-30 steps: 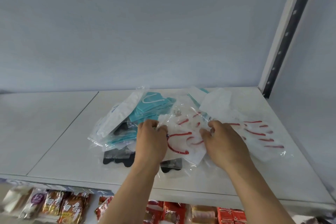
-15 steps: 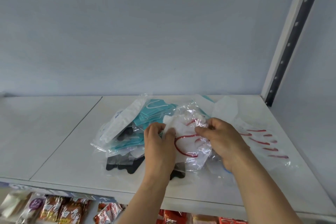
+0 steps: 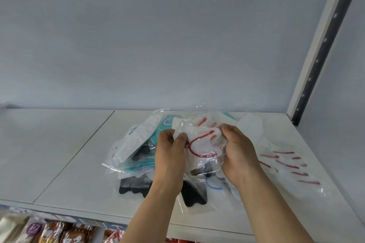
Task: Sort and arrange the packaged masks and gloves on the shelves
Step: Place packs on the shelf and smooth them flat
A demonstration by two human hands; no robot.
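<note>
A clear packet of white gloves with red trim [image 3: 201, 144] is lifted above the pile, gripped on its left edge by my left hand [image 3: 170, 156] and on its right edge by my right hand [image 3: 240, 154]. Beneath lies a loose pile on the white shelf [image 3: 75, 163]: teal masks [image 3: 138, 165], a white mask packet [image 3: 136, 140], black items in clear bags [image 3: 134, 185] and a blue-trimmed packet [image 3: 213, 186]. A second packet of red-trimmed white gloves [image 3: 286, 165] lies flat to the right. Another white packet [image 3: 252, 126] lies behind it.
The shelf's grey back wall [image 3: 158, 55] rises behind the pile, and a perforated upright post [image 3: 320, 55] stands at the right. Snack packets [image 3: 49, 233] fill the shelf below. Bare shelf surface lies to the left of the pile.
Both hands have closed on the red-trimmed glove packet and raised it off the pile toward me. The view has tilted upward.
</note>
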